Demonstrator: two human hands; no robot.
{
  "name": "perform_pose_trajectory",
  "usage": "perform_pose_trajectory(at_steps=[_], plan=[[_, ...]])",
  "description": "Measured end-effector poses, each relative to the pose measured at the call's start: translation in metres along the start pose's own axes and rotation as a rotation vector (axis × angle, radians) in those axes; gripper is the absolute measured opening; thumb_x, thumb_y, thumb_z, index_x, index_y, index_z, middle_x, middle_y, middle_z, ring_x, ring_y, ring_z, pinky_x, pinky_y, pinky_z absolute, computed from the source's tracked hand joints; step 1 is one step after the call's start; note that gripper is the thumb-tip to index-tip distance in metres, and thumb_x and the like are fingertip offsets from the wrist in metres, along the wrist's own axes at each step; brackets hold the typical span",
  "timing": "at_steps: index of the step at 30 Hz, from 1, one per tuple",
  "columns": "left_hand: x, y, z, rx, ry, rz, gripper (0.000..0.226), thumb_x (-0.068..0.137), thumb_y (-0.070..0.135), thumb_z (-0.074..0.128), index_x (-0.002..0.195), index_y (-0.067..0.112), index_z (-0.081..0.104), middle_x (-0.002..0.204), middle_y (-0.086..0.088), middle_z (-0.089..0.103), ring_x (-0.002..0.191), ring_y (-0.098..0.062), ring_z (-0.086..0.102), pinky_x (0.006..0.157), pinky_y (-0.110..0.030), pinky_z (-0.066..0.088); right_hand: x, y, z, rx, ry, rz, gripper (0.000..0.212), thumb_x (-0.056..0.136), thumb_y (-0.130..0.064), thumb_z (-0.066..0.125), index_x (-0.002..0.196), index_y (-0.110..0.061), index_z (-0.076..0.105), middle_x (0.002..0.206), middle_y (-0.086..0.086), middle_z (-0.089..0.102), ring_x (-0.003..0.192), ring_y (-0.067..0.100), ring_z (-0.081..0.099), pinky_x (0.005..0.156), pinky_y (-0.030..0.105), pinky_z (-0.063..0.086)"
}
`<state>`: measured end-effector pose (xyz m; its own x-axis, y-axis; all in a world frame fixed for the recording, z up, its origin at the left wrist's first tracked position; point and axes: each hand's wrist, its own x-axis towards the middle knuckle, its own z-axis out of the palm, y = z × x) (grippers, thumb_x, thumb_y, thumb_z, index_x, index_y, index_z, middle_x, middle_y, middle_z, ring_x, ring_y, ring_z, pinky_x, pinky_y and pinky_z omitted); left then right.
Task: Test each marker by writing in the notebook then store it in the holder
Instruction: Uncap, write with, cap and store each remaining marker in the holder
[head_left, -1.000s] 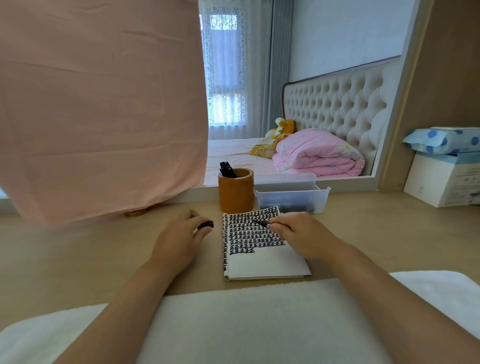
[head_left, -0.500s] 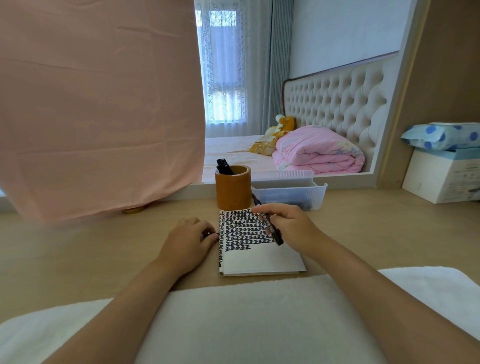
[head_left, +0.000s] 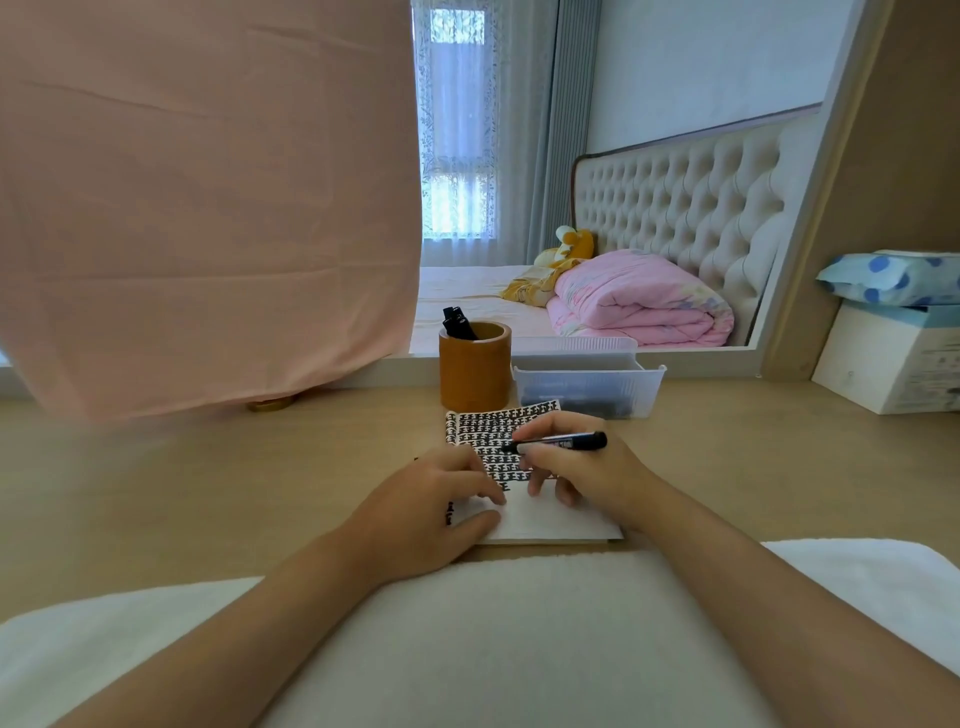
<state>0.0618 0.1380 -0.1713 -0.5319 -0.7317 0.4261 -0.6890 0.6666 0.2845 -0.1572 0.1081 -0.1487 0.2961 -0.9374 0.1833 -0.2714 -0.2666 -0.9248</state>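
Note:
A small notebook (head_left: 563, 526) lies on the wooden desk, its upper half filled with rows of black marks. My right hand (head_left: 589, 475) holds a black marker (head_left: 569, 441) almost level, tip pointing left over the written rows. My left hand (head_left: 426, 512) rests on the notebook's left edge with its fingers curled; a small black piece, apparently the marker's cap, shows by the thumb. Just behind the notebook stands a brown round holder (head_left: 474, 376) with black markers (head_left: 457, 323) sticking out of it.
A clear plastic bin (head_left: 589, 388) holding dark markers sits right of the holder. A pink cloth (head_left: 208, 208) hangs over the desk's left. A white box (head_left: 888, 358) stands at the far right. A white towel (head_left: 493, 639) covers the near edge under my forearms.
My right hand turned the marker from upright-slanted to nearly level, tip to the left, and drew nearer. My left hand slid right onto the notebook's edge.

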Motion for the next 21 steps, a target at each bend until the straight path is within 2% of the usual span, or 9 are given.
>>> perform_pose_trajectory(at_steps=[3, 6, 11, 16, 21], plan=[[0.0003, -0.0050, -0.0001, 0.030, -0.031, 0.028, 0.028, 0.087, 0.052, 0.058, 0.110, 0.039, 0.069, 0.104, 0.021, 0.054, 0.100, 0.002, 0.046, 0.082, -0.022, 0.044, -0.0005, 0.0015, 0.0039, -0.080, 0.018, 0.003, 0.006, 0.086, -0.008, 0.070, 0.090, -0.012, 0.067, 0.073, 0.013, 0.069, 0.057, 0.019, 0.062, 0.050, 0.026, 0.048], [0.0007, -0.0074, 0.0005, 0.010, -0.051, 0.030, 0.032, 0.087, 0.057, 0.057, 0.111, 0.040, 0.069, 0.102, 0.022, 0.054, 0.100, 0.001, 0.046, 0.082, -0.025, 0.045, 0.0003, 0.0019, 0.0066, -0.125, 0.068, 0.005, 0.012, 0.085, -0.011, 0.072, 0.078, -0.008, 0.063, 0.066, 0.013, 0.068, 0.049, 0.018, 0.056, 0.047, 0.027, 0.047], [0.0007, -0.0095, 0.0012, 0.006, -0.059, 0.027, 0.034, 0.086, 0.059, 0.056, 0.112, 0.041, 0.068, 0.103, 0.022, 0.054, 0.100, 0.001, 0.046, 0.082, -0.028, 0.047, 0.0004, 0.0055, 0.0082, -0.216, 0.066, -0.004, 0.015, 0.083, -0.010, 0.073, 0.073, -0.012, 0.061, 0.060, -0.001, 0.063, 0.050, 0.007, 0.054, 0.048, 0.022, 0.045], [0.0005, -0.0094, 0.0018, -0.003, -0.076, 0.009, 0.036, 0.086, 0.060, 0.055, 0.114, 0.041, 0.068, 0.103, 0.023, 0.053, 0.100, 0.000, 0.045, 0.082, -0.030, 0.047, 0.0029, 0.0078, 0.0101, -0.281, 0.089, -0.037, 0.014, 0.082, -0.012, 0.074, 0.074, -0.011, 0.063, 0.070, 0.001, 0.064, 0.057, 0.002, 0.054, 0.050, 0.016, 0.044], [0.0004, -0.0081, 0.0010, -0.011, -0.085, -0.001, 0.034, 0.087, 0.057, 0.057, 0.115, 0.042, 0.068, 0.103, 0.023, 0.053, 0.100, 0.000, 0.046, 0.082, -0.031, 0.047, 0.0015, 0.0099, 0.0093, -0.300, 0.061, -0.052, 0.014, 0.081, -0.014, 0.076, 0.076, -0.007, 0.064, 0.072, 0.001, 0.066, 0.061, 0.004, 0.057, 0.053, 0.018, 0.048]])
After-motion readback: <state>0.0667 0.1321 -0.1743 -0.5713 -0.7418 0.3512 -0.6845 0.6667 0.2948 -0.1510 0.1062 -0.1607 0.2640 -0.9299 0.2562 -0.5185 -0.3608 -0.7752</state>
